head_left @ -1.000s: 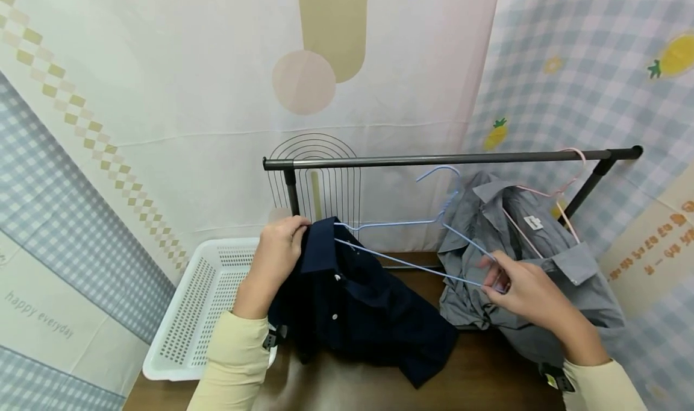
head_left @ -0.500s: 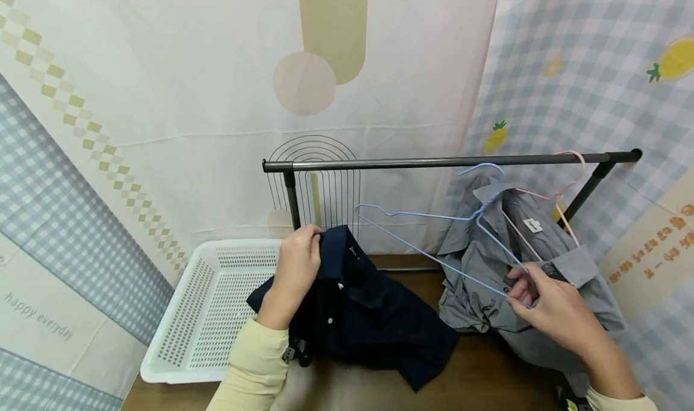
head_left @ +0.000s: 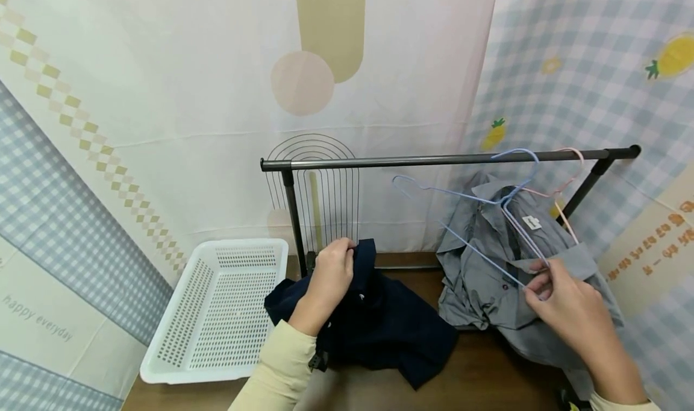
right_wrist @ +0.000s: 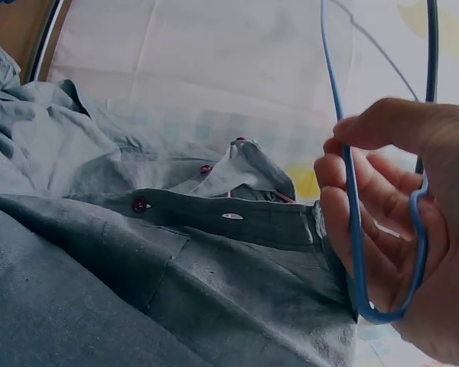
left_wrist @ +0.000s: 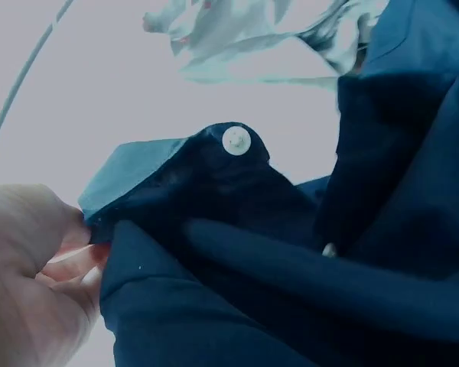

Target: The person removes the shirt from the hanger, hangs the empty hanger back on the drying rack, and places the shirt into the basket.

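Rail [head_left: 412, 160] spans above and beyond both hands. Grey shirt [head_left: 488, 278] hangs from it on a pink hanger [head_left: 566, 185], directly behind the right hand [head_left: 564, 308]. Navy shirt [head_left: 390, 326] lies on the worktop [head_left: 477, 381], collar pinched by the left hand [head_left: 331, 278]. Basket [head_left: 217, 308] sits left of that hand. Blue hanger [head_left: 477, 218]: corner gripped in the curled right-hand fingers [right_wrist: 359, 191], hook at the rail.

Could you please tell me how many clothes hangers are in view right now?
2. The blue hanger has its hook at the rail, its lower corner pinched by the right hand. The pink hanger hangs on the rail inside the grey shirt. Others may be hidden.
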`<state>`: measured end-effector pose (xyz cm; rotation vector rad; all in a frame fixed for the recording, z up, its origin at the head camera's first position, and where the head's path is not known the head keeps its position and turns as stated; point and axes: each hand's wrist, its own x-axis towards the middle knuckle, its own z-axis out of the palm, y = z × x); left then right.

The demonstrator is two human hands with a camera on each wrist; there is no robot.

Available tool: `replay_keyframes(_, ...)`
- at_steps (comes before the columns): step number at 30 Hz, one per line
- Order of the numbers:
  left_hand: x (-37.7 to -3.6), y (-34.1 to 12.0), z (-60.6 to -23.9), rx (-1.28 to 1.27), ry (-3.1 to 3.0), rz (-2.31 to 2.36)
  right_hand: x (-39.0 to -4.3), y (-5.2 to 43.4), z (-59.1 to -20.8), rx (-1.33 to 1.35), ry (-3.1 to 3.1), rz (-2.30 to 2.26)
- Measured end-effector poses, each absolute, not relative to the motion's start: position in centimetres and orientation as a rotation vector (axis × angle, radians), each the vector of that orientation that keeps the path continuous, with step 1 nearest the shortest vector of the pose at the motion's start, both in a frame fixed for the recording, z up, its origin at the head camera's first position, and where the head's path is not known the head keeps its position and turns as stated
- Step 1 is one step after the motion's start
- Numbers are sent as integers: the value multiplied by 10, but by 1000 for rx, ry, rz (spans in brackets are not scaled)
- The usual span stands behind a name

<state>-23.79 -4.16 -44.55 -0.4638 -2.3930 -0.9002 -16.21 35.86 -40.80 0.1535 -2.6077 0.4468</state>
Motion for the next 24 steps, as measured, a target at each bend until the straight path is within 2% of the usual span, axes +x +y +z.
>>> replay_keyframes(11, -239, -21, -490, -535, -2552, -871, -172, 351, -410, -68, -2613, 423)
replay_keyframes(24, -229, -16, -510, -567, -2675, -768, -177, 334, -424, -168, -2549, 407)
